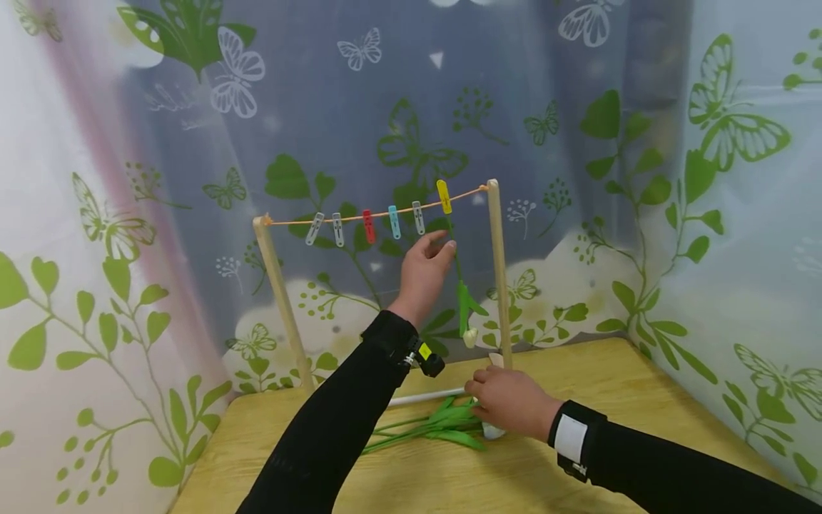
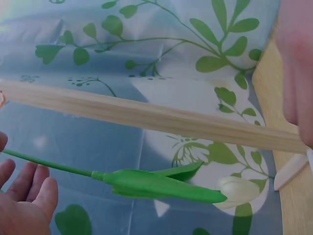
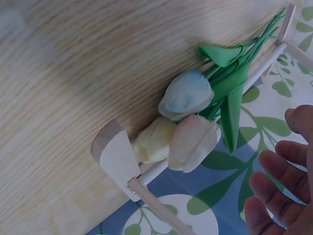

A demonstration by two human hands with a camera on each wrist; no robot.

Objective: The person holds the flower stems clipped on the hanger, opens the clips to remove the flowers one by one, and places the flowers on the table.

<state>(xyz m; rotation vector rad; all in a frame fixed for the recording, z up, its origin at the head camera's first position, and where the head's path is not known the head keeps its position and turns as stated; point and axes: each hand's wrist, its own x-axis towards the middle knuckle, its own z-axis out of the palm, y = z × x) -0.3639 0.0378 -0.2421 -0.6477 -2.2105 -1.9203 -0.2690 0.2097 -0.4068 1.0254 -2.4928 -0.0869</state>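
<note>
A white tulip [image 1: 464, 307] hangs head down from a yellow clothespin [image 1: 444, 196] on the orange cord [image 1: 379, 214]. Beside its stem is my left hand [image 1: 427, 275], raised just under the cord; in the left wrist view its loosely bent fingers [image 2: 36, 183] lie close to the stem without a visible grip. Down near the table, my right hand [image 1: 514, 400] is held over the lying bunch of tulips. Those pale blossoms, among them a bluish tulip [image 3: 186, 95] and a pinkish tulip [image 3: 193, 142], show apart from the hand's spread fingers in the right wrist view.
Two wooden posts [image 1: 499, 278] carry the cord. Also clipped on it are grey, red [image 1: 368, 226] and light blue clothespins [image 1: 394, 222]. A white rod [image 1: 427, 397] joins the stand's feet low down on the wooden table [image 1: 565, 385]. Printed curtains [image 1: 308, 107] surround the table.
</note>
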